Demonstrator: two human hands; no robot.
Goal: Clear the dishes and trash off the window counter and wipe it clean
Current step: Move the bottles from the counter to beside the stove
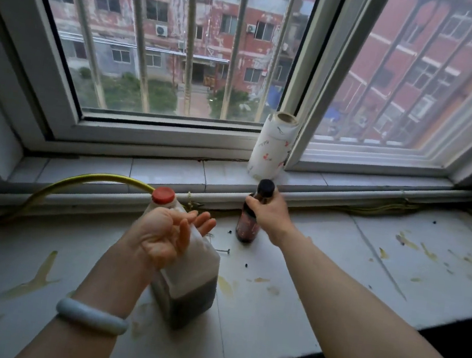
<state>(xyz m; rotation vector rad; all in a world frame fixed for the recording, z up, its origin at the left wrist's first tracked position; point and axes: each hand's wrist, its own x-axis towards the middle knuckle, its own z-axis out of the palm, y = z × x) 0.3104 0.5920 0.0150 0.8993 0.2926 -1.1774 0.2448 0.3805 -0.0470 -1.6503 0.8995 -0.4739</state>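
Note:
A large plastic jug with a red cap and dark liquid in its lower part stands on the white tiled window counter. My left hand hovers in front of the jug's upper part, palm up, fingers relaxed, holding nothing. To the right, a small dark bottle with a black cap stands on the counter. My right hand grips it around the neck. The counter is marked with yellowish stains and small dark specks.
A paper towel roll with a printed pattern stands on the raised sill against the window frame. A yellow hose arcs along the sill at left. A screw lies beside the jug. The counter's front edge drops off at lower right.

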